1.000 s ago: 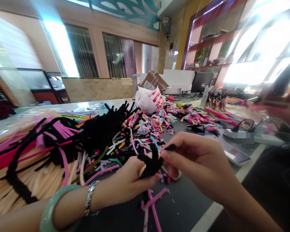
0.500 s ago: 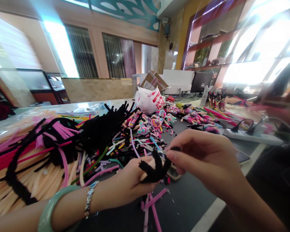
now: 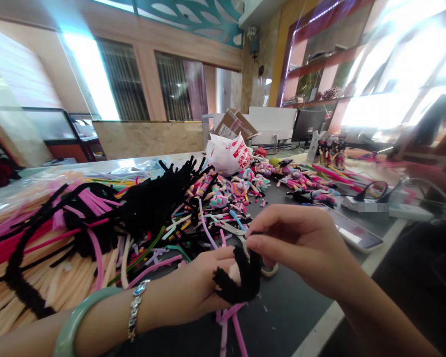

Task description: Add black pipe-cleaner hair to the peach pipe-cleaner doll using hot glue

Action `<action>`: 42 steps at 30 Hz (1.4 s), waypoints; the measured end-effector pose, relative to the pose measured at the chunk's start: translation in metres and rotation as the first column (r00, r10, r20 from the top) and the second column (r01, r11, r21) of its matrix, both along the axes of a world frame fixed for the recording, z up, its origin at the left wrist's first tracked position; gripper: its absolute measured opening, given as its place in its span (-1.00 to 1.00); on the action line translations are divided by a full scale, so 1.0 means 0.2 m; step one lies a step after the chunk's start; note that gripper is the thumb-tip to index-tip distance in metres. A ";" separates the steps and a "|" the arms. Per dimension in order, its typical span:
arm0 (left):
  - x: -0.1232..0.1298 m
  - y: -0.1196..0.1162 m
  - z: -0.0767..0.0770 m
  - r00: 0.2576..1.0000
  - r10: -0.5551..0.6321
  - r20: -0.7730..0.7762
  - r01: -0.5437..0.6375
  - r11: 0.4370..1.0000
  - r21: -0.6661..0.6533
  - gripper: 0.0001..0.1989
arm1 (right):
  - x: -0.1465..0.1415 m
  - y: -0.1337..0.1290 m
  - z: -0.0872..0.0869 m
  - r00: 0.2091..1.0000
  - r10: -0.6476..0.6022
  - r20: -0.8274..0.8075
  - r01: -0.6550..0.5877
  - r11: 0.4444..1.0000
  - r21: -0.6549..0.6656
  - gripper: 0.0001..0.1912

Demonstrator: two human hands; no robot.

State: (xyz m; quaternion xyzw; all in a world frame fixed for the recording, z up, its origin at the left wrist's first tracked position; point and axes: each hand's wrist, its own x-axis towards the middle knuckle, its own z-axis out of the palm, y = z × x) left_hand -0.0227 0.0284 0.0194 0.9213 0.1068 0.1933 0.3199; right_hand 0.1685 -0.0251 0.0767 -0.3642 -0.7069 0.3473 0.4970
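My left hand [image 3: 193, 280], with a green bangle [image 3: 72, 315] and a silver bracelet [image 3: 135, 307] on its wrist, is closed around a small doll head of black and peach pipe cleaners [image 3: 250, 282]. Black fuzzy strands stick out from it around a peach middle. My right hand [image 3: 305, 243] pinches the end of a black strand at the head's upper right, thumb against fingers. Behind the fingers lie scissors [image 3: 233, 229] on the dark table, partly hidden by the right hand and the head.
Peach pipe cleaners [image 3: 70, 263] and a black bundle [image 3: 152, 198] cover the left. Cut scraps and colourful small dolls [image 3: 241, 183] lie in the middle, by a white plastic bag [image 3: 228, 152]. On the right are a phone [image 3: 351, 230] and a power strip [image 3: 405, 209].
The doll head has moved down slightly and turned in my left hand. My right hand has shifted a little left, still pinching. More of the phone and scissors shows.
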 end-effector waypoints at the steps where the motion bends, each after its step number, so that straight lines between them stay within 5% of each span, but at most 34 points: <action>1: 0.00 0.00 -0.01 1.000 -0.002 -0.003 0.002 1.000 -0.003 -0.91 | 0.00 0.00 0.00 1.000 0.003 0.019 -0.003 1.000 0.004 -0.91; 7: -0.01 -0.01 -0.01 1.000 0.005 -0.016 -0.006 0.995 -0.101 -0.87 | 0.01 0.01 -0.01 0.995 0.044 0.092 -0.047 0.998 0.032 -0.91; 13: -0.01 -0.02 0.05 0.995 -0.070 -0.066 0.067 0.997 -0.045 -0.94 | 0.03 0.03 0.00 0.942 0.287 0.171 -0.306 0.948 0.092 -0.90; 17: -0.01 -0.02 0.07 0.986 -0.117 -0.119 0.120 0.993 0.014 -0.78 | 0.04 0.05 0.00 0.901 0.373 0.220 -0.399 0.913 0.087 -0.89; 26: -0.03 -0.03 0.06 0.968 -0.131 -0.214 0.169 0.971 0.168 -0.59 | 0.05 0.06 0.01 0.842 0.418 0.341 -0.461 0.886 0.055 -0.91; 36: -0.04 -0.02 0.04 0.966 -0.099 -0.237 0.167 0.944 0.286 -0.64 | 0.04 0.09 -0.02 0.795 0.470 0.383 -0.506 0.862 -0.007 -0.88; 42: -0.04 -0.01 0.02 0.976 -0.114 -0.183 0.156 0.959 0.238 -0.62 | 0.04 0.12 -0.05 0.790 0.528 0.312 -0.535 0.842 -0.072 -0.90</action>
